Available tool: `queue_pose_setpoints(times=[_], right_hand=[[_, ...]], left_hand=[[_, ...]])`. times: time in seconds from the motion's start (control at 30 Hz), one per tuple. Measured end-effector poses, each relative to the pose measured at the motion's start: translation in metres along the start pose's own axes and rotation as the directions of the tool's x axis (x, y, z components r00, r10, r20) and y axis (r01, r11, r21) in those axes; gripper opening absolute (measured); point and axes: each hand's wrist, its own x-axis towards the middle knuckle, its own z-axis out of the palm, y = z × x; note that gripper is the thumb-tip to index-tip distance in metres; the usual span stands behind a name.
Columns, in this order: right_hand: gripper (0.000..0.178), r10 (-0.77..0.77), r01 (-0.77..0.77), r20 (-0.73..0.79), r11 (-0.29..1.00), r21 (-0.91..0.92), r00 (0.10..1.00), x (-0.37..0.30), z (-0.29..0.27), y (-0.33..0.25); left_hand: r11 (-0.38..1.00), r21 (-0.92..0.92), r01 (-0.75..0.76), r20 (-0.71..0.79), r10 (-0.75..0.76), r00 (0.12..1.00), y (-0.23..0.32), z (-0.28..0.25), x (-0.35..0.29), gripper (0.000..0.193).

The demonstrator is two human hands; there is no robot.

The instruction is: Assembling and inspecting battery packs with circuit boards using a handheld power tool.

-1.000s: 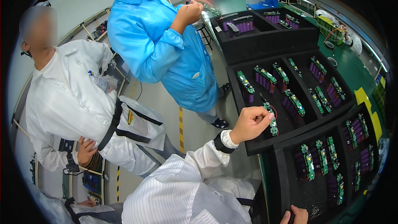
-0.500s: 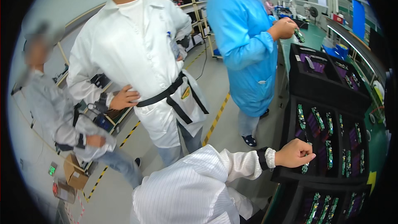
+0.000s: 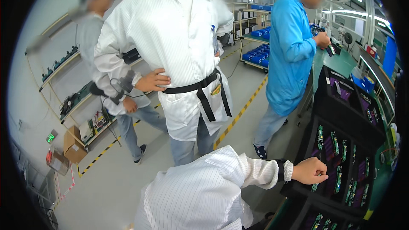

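Green circuit board [image 3: 315,187] is partly hidden by the left hand [image 3: 309,171].

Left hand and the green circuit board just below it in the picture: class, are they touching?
Cannot tell. In the head view, the green circuit board peeks out below the left hand, which hides any contact or gap.
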Motion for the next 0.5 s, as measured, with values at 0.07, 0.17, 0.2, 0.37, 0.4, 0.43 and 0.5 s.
queue_pose_setpoints(times=[0.07,0.17,0.2,0.37,0.4,0.43,0.5], right_hand=[[0.019,0.006,-0.006,-0.002,1.0,0.008,1.0,-0.003,0.003,0.004],[0.02,0.055,-0.055,-0.007,0.998,0.01,0.998,-0.01,0.007,0.009],[0.02,0.093,-0.093,-0.027,0.996,-0.011,0.995,-0.009,0.004,0.006],[0.02,-0.064,0.058,0.065,0.995,0.085,0.996,0.014,0.0,0.001],[0.02,0.034,-0.03,0.228,0.999,-0.022,0.973,0.002,0.012,0.036],[0.02,0.067,-0.063,0.207,0.998,-0.023,0.976,0.001,0.012,0.035],[0.017,0.086,-0.094,0.127,0.994,0.056,0.988,0.004,0.009,0.021]], left_hand=[[1.0,-0.007,-0.003,0.002,0.003,1.0,0.003,0.001,0.0,0.028],[0.997,-0.031,-0.065,-0.026,0.064,0.998,0.008,0.005,0.001,0.026],[0.997,-0.022,-0.072,-0.024,0.071,0.997,0.002,0.005,0.003,0.025],[0.995,-0.102,-0.014,-0.022,0.011,1.0,-0.011,-0.017,-0.004,0.02],[0.996,-0.084,-0.026,0.009,0.027,1.0,-0.007,-0.012,0.0,0.021],[0.997,-0.077,-0.017,-0.015,0.016,1.0,0.001,-0.009,0.002,0.025],[0.997,-0.076,-0.006,0.026,0.008,1.0,-0.006,-0.008,0.003,0.025]])
